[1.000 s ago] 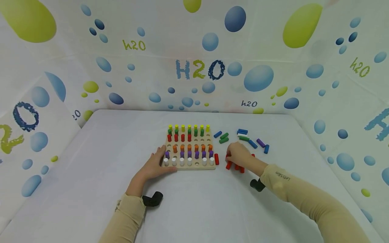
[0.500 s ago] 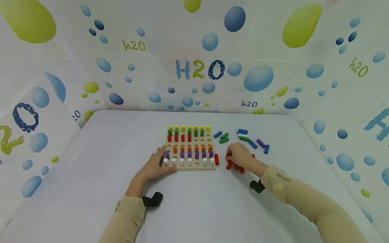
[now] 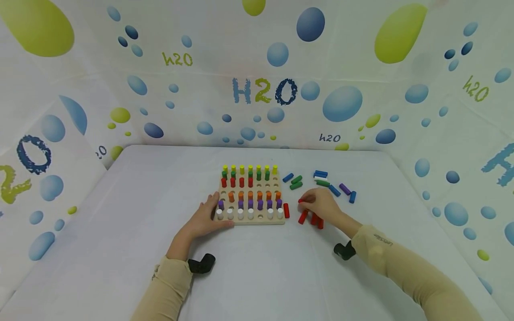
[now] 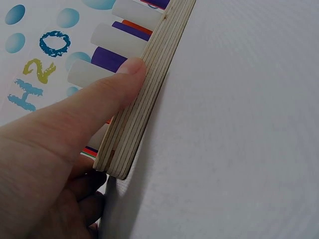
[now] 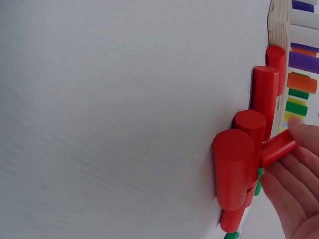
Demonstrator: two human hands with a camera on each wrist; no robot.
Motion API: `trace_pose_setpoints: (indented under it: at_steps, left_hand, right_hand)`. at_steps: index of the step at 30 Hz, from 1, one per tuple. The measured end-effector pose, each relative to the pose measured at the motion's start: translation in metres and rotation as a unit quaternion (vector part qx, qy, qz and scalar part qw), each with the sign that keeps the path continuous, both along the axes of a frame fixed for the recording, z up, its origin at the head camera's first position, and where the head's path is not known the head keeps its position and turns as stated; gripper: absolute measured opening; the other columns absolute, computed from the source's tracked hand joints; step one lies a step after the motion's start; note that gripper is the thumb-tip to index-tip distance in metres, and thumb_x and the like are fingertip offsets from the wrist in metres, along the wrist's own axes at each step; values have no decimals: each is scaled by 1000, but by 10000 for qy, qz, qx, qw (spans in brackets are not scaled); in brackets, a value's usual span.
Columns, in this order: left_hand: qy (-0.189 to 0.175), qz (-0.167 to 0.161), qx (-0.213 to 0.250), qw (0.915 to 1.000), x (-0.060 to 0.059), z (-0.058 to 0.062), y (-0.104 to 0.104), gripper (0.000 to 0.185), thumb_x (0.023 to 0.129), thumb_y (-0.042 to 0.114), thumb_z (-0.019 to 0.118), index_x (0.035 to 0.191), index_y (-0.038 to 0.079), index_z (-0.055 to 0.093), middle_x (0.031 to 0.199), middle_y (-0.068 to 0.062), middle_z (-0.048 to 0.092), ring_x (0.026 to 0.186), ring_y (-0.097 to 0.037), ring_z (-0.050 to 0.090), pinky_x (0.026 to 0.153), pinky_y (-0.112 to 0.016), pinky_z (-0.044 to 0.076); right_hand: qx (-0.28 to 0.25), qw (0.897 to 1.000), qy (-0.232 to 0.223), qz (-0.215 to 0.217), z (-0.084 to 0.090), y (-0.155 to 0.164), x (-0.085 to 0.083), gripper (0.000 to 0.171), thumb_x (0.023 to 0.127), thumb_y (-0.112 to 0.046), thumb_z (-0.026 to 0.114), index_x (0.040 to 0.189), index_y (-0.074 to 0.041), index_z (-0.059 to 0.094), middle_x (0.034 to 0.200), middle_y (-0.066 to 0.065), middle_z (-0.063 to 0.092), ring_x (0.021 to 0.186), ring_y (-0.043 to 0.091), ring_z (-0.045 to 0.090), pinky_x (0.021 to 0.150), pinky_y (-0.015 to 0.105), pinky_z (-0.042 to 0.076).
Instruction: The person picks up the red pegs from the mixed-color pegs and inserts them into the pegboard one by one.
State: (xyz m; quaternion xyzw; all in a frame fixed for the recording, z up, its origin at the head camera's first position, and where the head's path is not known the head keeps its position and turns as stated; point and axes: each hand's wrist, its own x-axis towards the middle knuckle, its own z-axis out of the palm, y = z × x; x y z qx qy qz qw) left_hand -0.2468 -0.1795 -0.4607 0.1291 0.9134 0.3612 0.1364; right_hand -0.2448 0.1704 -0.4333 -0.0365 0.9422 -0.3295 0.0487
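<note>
A wooden pegboard (image 3: 257, 223) stands on the table with rows of yellow, green, red, orange, purple and white pegs upright in it; several holes hold no peg. My left hand (image 3: 204, 219) grips its near left corner, the thumb on the front edge and the fingers along the left side. To the right of the board, my right hand (image 3: 321, 205) pinches a red peg (image 5: 278, 148) between thumb and fingers, just over a group of loose red pegs (image 3: 303, 217). One more red peg (image 3: 286, 210) lies against the board's right side.
Behind the right hand lie loose blue pegs (image 3: 334, 190), green pegs (image 3: 296, 185), a purple peg (image 3: 344, 189) and a white peg (image 3: 320, 178). The white table (image 3: 168, 174) ends at a printed backdrop (image 3: 192, 89). A black wrist camera (image 3: 344, 251) sticks out below the right wrist.
The right hand has risen slightly from the red pegs and shifted a little right, with a red peg now showing at its fingertips. The left hand and the board have not moved.
</note>
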Motion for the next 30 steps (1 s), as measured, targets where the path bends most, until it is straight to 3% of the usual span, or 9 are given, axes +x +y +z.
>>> trace_pose_setpoints:
  at_steps: [12, 21, 30]
  left_hand:
    - [-10, 15, 17, 10000, 0, 1, 0, 111, 70, 52, 72, 147, 4, 8, 151, -19, 7, 138, -34, 2, 110, -51, 3]
    - [-21, 9, 8, 10000, 1, 0, 0, 112, 69, 54, 72, 147, 5, 8, 151, -18, 7, 138, -33, 1, 110, -51, 3]
    - [26, -29, 4, 10000, -1, -2, -1, 113, 69, 56, 72, 147, 4, 8, 151, -18, 7, 138, -34, 2, 110, -51, 3]
  right_hand:
    - [-1121, 9930, 48, -371, -8, 11, -1, 26, 81, -23, 70, 100, -5, 69, 92, 8, 69, 83, 20, 64, 74, 31, 54]
    - [-1836, 9805, -164, -685, -10, 15, 1, 33, 82, -27, 69, 107, -5, 66, 97, 10, 68, 85, 21, 63, 74, 28, 53]
    - [-2363, 9682, -66, -823, -8, 13, 5, 36, 83, -28, 68, 110, -4, 64, 100, 12, 68, 90, 24, 64, 77, 30, 53]
